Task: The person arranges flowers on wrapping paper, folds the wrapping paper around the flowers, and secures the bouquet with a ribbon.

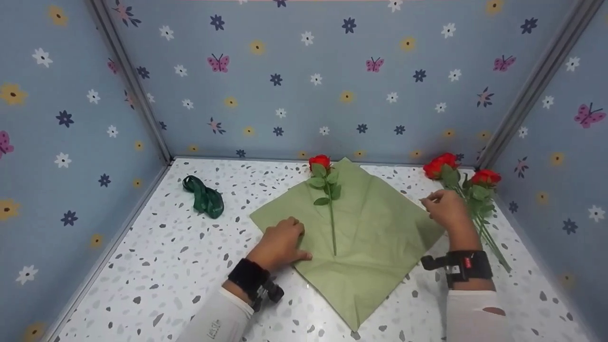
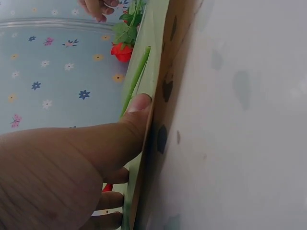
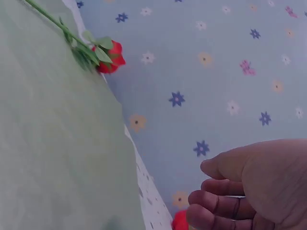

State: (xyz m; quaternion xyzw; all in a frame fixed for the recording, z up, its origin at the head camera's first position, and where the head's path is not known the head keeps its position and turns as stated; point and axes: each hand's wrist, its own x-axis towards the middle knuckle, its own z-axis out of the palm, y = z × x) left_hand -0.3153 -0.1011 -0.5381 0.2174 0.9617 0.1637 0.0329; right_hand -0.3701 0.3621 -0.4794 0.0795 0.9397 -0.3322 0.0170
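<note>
the left hand (image 1: 280,241) rested on the left edge of a sheet of light green wrapping paper (image 1: 375,228), with its thumb lying on top and its fingers spread over the sheet, so it pressed the paper and did not pinch it. the right hand (image 1: 446,209) was past the far right side of the paper, with loosely bent fingers and nothing in them. between the two hands, ahead of the left thumb and a bit to its right, one long-stemmed red rose (image 1: 331,202) lay on the paper. its stem end was near that thumb, not touching it, and its bloom poked out past the paper's far edge. a bunch of red roses (image 1: 479,194) lay just to the right of the right hand, with two blooms showing. out to the left of the left hand, and farther away, was a dark green ribbon (image 1: 205,197) in a loopy bundle. it all sat on a speckled tabletop (image 1: 156,285). the paper seemed thin, light and easy to crease, so a flat hand near an edge or a soft pinch at a corner would likely have suited it best. the rose seemed light too, with a fairly stiff stem and a softer bloom, so the bare low part of the stem looked like the good place to hold.
</note>
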